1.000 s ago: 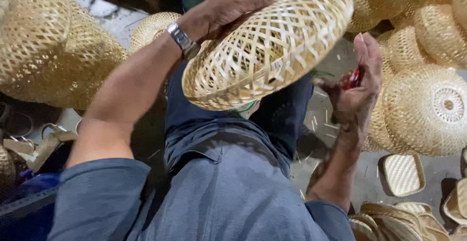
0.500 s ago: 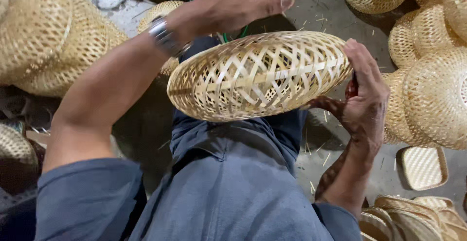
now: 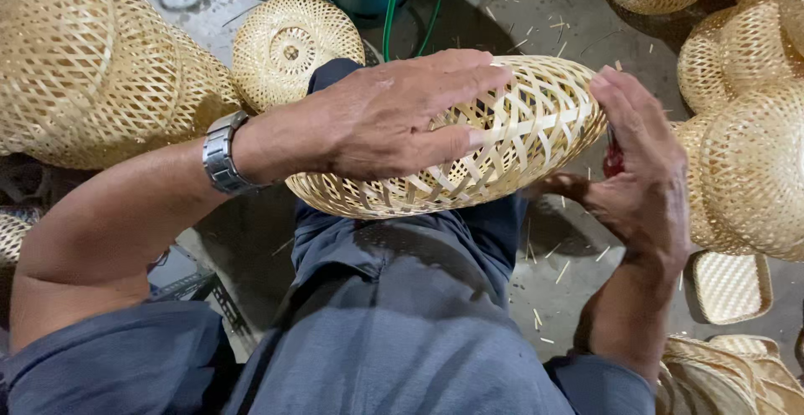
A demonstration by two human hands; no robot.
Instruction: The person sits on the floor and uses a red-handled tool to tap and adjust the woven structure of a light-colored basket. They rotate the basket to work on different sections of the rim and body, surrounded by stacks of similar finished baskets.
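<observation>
Woven bamboo basket (image 3: 519, 143) lies on its side over the lap. Left hand (image 3: 394, 118) lies flat on top, fingers together. Right hand (image 3: 641, 176) cups its rim end, fingers clamped on a small red tool (image 3: 613, 159). More baskets (image 3: 745, 164) around on floor.

Under your left hand (image 3: 394, 118) the woven basket (image 3: 502, 147) is pale split bamboo, matt and slightly rough. Your wristwatch (image 3: 222, 155) left of the basket is brushed metal. Below the basket, your trousers (image 3: 402, 314) are matt blue-grey cloth; the floor (image 3: 553, 13) above it looks like dull concrete.
</observation>
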